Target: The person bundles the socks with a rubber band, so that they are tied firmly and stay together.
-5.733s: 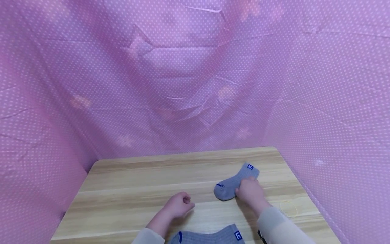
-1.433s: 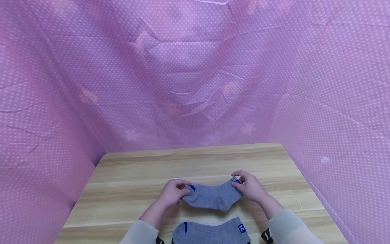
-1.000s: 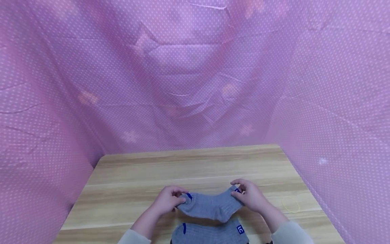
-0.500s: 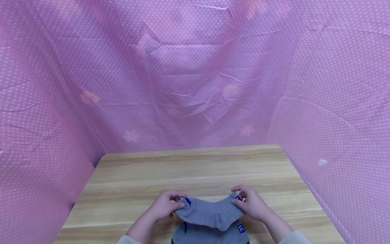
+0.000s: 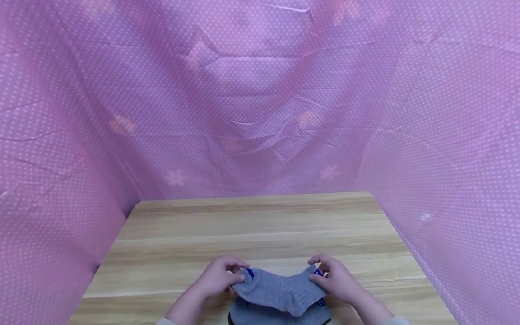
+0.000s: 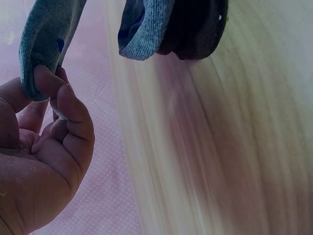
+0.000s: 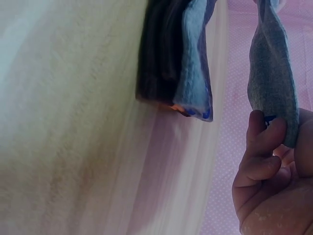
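A grey ribbed sock (image 5: 276,289) with a dark blue toe mark is stretched between both hands, raised above the wooden table. My left hand (image 5: 219,275) pinches its toe end between thumb and fingers. At the cuff, by the blue label, my right hand (image 5: 335,277) pinches the fabric. Beneath it lies a second grey sock (image 5: 262,314), partly covered by the held one in the head view. Dark socks (image 6: 198,29) lie stacked with that lower grey sock, their layered ends showing in the right wrist view, where the held sock (image 7: 274,73) hangs apart from the pile.
A thin yellow rubber band (image 5: 375,269) lies on the right part of the light wooden table (image 5: 252,225). Pink dotted cloth (image 5: 260,113) hangs behind the table and along both sides.
Earlier the right hand held the sock at the table's right and the left hand was free. Both hands then gripped its ends and brought it toward the body, over the lower sock.
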A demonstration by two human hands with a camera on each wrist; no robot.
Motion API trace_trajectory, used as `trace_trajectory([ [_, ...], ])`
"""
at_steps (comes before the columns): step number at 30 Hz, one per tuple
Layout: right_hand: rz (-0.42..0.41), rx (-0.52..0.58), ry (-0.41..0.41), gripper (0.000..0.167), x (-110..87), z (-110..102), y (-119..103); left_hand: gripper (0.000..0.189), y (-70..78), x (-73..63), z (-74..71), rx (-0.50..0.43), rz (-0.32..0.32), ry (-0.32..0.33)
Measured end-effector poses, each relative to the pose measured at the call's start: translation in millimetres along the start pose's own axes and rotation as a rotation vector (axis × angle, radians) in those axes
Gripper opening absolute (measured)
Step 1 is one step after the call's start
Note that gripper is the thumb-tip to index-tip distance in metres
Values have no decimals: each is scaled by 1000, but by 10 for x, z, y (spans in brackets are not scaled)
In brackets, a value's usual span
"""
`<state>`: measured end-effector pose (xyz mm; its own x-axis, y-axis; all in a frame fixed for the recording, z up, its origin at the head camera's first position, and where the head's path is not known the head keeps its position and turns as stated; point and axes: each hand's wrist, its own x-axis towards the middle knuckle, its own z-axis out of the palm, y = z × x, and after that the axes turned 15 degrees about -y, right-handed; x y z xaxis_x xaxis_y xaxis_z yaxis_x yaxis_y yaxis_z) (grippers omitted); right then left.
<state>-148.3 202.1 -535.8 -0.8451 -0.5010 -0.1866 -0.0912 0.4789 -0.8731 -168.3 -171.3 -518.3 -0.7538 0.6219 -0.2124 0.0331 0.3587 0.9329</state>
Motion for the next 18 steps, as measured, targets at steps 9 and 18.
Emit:
trace_trajectory([
  [9, -10, 15, -23, 36, -69, 47, 28, 24, -16, -59, 24, -2, -7, -28],
  [18, 8, 21, -40, 35, -120, 111, 31, 23, -45, -81, 70, 6, -20, -29],
])
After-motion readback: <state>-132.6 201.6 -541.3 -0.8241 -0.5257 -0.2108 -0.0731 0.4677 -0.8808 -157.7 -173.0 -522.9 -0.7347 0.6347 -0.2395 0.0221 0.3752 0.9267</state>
